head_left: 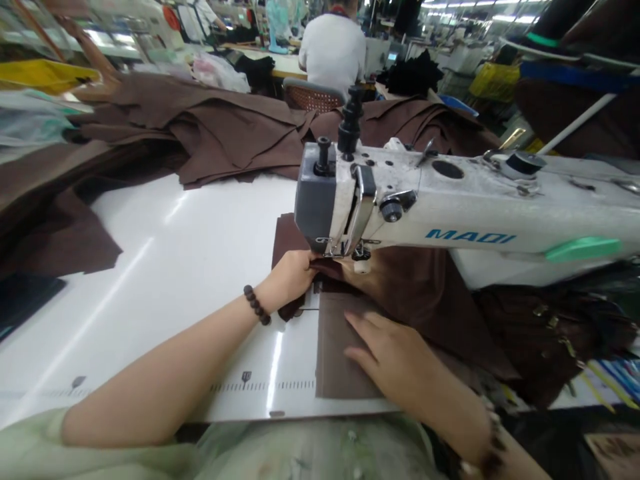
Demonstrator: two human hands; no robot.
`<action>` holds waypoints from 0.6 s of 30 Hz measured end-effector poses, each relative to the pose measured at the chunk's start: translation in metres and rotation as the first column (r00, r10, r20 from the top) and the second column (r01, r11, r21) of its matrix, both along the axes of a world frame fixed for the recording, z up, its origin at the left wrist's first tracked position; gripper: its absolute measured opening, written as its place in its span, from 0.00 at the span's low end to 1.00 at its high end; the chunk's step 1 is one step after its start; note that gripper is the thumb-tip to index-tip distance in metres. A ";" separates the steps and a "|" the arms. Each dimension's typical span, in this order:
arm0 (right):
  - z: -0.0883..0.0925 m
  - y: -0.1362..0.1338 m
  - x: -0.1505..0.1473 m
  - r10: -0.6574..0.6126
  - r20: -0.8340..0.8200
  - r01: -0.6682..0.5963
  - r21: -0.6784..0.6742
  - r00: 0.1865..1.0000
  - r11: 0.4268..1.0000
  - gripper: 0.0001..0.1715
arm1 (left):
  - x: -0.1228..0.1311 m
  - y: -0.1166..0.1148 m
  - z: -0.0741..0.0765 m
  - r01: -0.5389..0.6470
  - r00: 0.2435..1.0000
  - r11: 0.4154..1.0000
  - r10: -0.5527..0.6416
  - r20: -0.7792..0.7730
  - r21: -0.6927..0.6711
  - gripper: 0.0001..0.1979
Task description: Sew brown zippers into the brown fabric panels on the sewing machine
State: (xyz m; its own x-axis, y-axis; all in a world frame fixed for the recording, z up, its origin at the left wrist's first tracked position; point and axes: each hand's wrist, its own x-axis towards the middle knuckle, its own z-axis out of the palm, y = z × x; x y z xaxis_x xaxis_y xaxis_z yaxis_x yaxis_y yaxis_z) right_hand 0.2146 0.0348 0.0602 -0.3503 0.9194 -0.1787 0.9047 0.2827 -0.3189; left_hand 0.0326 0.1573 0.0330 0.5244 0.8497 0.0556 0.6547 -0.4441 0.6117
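Note:
A brown fabric piece (335, 360) lies on the white sewing table, running under the head of a sewing machine (480, 207). My left hand (291, 279) is closed on a folded edge of this fabric, just beside the needle area, where the fingertips are partly hidden by the machine head. Flat on the piece's near part rests my right hand (395, 347), fingers stretched and slightly spread. More brown fabric (425, 287) bulges up beneath the machine arm, right of the needle. A darker brown part (286, 233) shows left of the machine head.
Stacks of brown cut fabric (235, 133) line the table's far side, with another pile (60, 227) at the left. A printed ruler scale (247, 381) runs along the near edge. Dark brown pieces with metal fittings (555, 333) lie at right. A person in white (333, 50) sits ahead.

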 end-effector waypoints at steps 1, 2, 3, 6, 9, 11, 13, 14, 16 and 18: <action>-0.006 0.005 -0.011 -0.025 0.080 0.027 -0.030 0.996 0.999 0.25 | 0.000 0.001 0.000 0.009 1.000 1.000 -0.009 0.013 -0.008 0.14; -0.011 0.010 -0.020 -0.050 0.147 0.059 -0.055 0.988 0.997 0.29 | -0.001 0.001 0.000 0.021 0.999 1.000 -0.020 0.031 -0.018 0.13; -0.014 0.016 -0.026 -0.071 0.176 0.084 -0.070 0.982 0.994 0.32 | -0.001 0.001 0.000 0.036 0.998 0.999 -0.035 0.049 -0.026 0.13; -0.015 0.029 -0.029 -0.073 0.051 0.079 -0.121 0.996 0.990 0.41 | -0.002 -0.001 0.000 0.131 0.989 0.991 -0.128 0.078 -0.037 0.09; -0.011 0.034 -0.022 -0.084 -0.065 0.074 -0.148 0.994 0.986 0.42 | 0.000 -0.006 -0.001 0.164 0.986 0.986 -0.164 -0.021 0.025 0.15; -0.010 0.033 -0.020 -0.098 -0.092 0.083 -0.153 0.991 0.985 0.42 | 0.003 -0.012 -0.003 0.131 0.987 0.986 -0.121 -0.101 0.101 0.18; -0.011 0.031 -0.020 -0.103 -0.114 0.087 -0.142 0.988 0.986 0.40 | 0.006 -0.017 -0.004 0.126 0.986 0.981 -0.107 -0.129 0.150 0.11; -0.012 0.029 -0.021 -0.106 -0.123 0.090 -0.130 0.987 0.987 0.38 | 0.006 -0.019 -0.005 0.141 0.985 0.977 -0.123 -0.123 0.157 0.07; -0.011 0.026 -0.020 -0.089 -0.167 0.068 -0.129 0.982 0.989 0.37 | 0.005 -0.021 -0.007 0.168 0.983 0.971 -0.153 -0.100 0.167 0.06; -0.008 0.026 -0.017 0.011 -0.240 -0.076 -0.263 0.971 0.962 0.36 | 0.001 -0.019 -0.009 0.161 0.986 0.970 -0.151 -0.066 0.182 0.10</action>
